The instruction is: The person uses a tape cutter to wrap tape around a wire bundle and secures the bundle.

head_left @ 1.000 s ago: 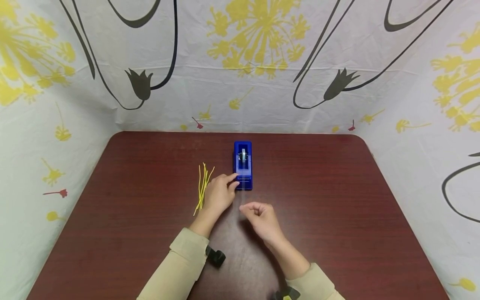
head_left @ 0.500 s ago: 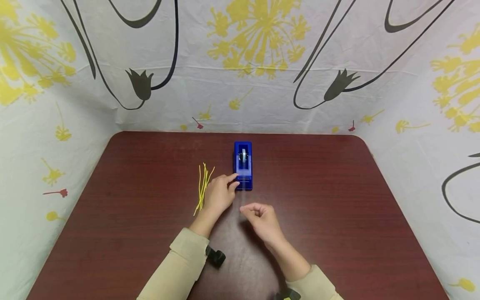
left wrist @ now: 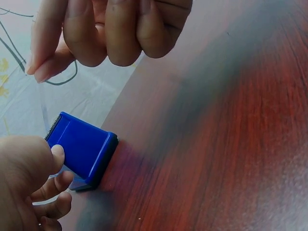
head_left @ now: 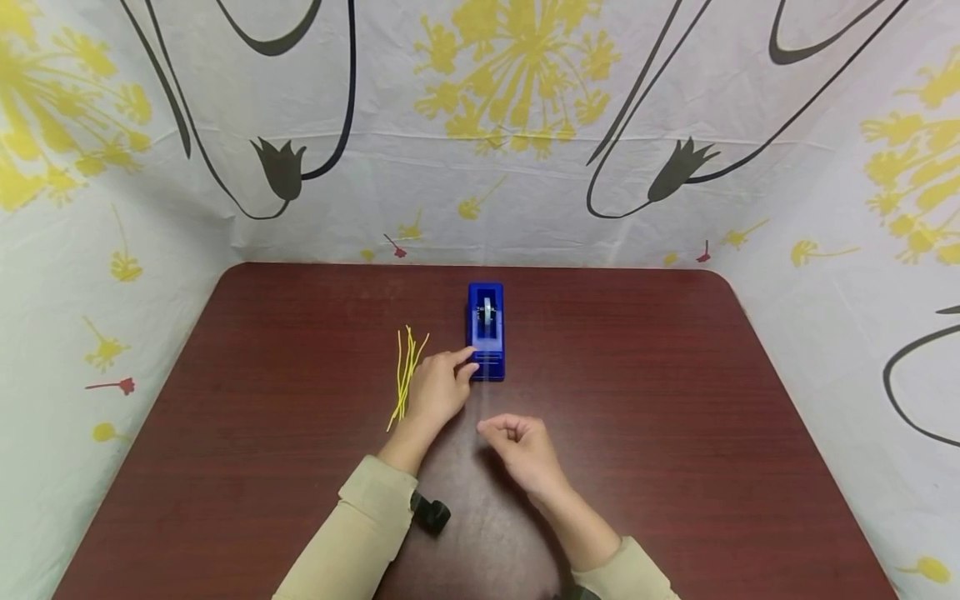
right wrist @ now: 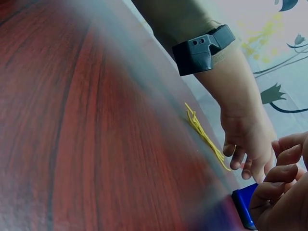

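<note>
Clear tape [left wrist: 44,103] runs from blue dispenser [head_left: 490,343] on counter [head_left: 675,417], pinched by right hand [head_left: 525,454]: drawn out, not yet cut. Left hand [head_left: 437,390], thumb and forefinger apart, touches dispenser. Yellow strands [head_left: 406,383] lie loose, without tape.

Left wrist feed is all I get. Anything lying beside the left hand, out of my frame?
Observer: Yes, a loose bundle of yellow strands lies on the table, just left of the left hand in the head view.
Operator: Where's the tape roll?
Observer: Head view: the roll sits in the slot of the blue dispenser, toward its far end.
Operator: Anything on the left cuff?
Observer: A black device, seen in the right wrist view.
</note>
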### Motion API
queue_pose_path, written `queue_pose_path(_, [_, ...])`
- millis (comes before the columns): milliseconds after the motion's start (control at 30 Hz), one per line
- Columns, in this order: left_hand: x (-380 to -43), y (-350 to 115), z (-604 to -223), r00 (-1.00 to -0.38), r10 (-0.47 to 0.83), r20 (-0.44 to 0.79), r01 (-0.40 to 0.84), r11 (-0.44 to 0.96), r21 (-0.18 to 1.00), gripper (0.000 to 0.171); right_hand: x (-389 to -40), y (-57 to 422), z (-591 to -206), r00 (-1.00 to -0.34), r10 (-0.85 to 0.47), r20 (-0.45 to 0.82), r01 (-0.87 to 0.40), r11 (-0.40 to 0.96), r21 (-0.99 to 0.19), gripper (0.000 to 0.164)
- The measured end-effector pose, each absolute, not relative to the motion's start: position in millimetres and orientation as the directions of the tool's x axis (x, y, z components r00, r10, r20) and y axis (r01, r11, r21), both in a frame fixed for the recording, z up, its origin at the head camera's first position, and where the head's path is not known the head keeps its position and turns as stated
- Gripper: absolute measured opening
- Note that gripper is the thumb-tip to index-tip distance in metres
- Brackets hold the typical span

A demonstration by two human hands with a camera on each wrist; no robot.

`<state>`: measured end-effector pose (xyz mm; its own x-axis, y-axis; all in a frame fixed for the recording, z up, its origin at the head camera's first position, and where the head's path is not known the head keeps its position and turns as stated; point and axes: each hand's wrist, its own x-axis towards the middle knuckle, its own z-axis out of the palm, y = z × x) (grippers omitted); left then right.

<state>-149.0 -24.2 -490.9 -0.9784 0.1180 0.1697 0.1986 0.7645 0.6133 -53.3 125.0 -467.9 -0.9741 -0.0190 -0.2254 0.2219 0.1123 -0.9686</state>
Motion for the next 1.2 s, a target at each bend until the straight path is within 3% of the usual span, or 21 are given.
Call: queue_pose_path(1200, [-149.3, -24.9, -492.6, -0.977, 0.114, 0.179, 0.203, 0.755, 0.623, 0.031, -46.9, 126.6, -472.6, -0.975, -0.056, -0.216, 0.211, 0.083, -0.974, 0.02])
